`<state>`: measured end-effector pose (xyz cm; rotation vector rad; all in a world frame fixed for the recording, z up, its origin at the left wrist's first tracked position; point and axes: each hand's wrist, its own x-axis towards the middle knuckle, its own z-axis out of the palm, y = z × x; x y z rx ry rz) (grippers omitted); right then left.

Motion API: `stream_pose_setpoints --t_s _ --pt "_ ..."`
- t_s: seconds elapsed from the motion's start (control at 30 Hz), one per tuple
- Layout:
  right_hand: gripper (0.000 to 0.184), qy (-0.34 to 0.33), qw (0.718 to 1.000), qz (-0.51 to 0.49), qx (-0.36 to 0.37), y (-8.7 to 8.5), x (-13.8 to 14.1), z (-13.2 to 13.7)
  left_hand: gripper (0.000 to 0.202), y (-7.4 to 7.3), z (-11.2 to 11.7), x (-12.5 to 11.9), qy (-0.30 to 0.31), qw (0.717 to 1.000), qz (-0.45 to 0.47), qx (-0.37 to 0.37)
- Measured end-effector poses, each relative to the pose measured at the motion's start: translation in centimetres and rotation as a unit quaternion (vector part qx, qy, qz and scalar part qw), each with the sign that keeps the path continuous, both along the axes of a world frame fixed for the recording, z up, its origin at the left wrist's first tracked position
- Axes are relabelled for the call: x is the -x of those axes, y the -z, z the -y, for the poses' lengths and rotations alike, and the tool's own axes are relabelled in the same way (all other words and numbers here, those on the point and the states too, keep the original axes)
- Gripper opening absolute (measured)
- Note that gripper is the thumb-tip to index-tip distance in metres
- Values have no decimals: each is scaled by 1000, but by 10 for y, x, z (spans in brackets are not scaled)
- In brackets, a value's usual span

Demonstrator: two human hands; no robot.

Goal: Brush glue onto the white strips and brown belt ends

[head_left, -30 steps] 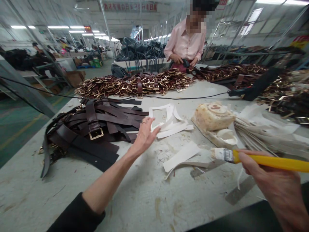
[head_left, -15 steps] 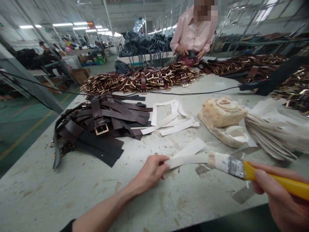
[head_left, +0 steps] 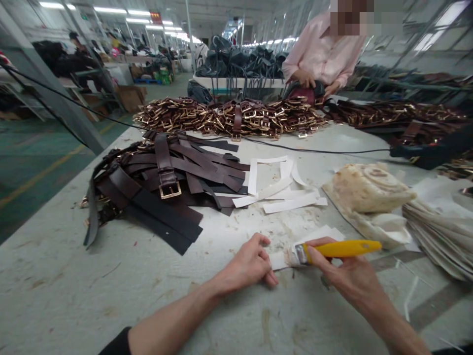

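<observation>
My right hand [head_left: 342, 268] is closed around a paintbrush [head_left: 347, 248] with a yellow handle. Its bristles press on a white strip [head_left: 279, 261] lying on the table. At the strip's left end my left hand [head_left: 254, 261] is closed, the fingertips pinching or pinning it down. Another white strip [head_left: 325, 233] lies partly hidden behind the brush. Beyond my hands several loose white strips [head_left: 295, 202] are scattered. Dark brown leather belt straps [head_left: 170, 165] with gold buckles are heaped to the left.
A glue-crusted container [head_left: 369, 190] stands on the right beside a stack of pale strips [head_left: 436, 222]. A long pile of buckled straps [head_left: 229, 118] lies along the back. A black cable [head_left: 314, 149] crosses the table [head_left: 177, 305]. Opposite, a person in a pink shirt [head_left: 328, 49] handles a dark item.
My right hand has brought the brush left along the strip, close to my left hand. The whole view has shifted, so things on the table appear farther right.
</observation>
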<state>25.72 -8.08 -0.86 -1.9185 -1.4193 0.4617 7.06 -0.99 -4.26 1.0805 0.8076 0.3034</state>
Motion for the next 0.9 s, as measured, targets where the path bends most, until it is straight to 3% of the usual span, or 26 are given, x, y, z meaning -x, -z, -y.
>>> stream_pose_setpoints --t_s 0.1,0.2,0.27,0.5,0.67,0.77,0.83,0.9 --pt "30 -7 999 32 -20 -7 1 1 40 4 -1 0 0 1000 9 16" --pt "28 -67 998 -10 -11 -8 11 0 37 5 0 0 11 1000 8 3" --pt "28 -70 997 -21 6 -5 10 0 35 4 0 -1 15 1000 4 -16" --pt "38 80 993 79 46 1 -63 10 38 -4 -3 -2 11 999 -10 -38" --pt "36 168 973 155 37 -15 -98 21 36 -5 -2 0 6 999 -19 -50" --pt "36 199 964 169 -49 -32 -86 29 35 -4 -2 0 0 998 -27 -57" --pt "32 165 972 133 -103 -35 -69 29 33 -2 -3 0 2 998 -25 -62" --pt "30 96 988 78 -95 -28 -52 22 31 -2 -3 -1 8 998 -19 -64"
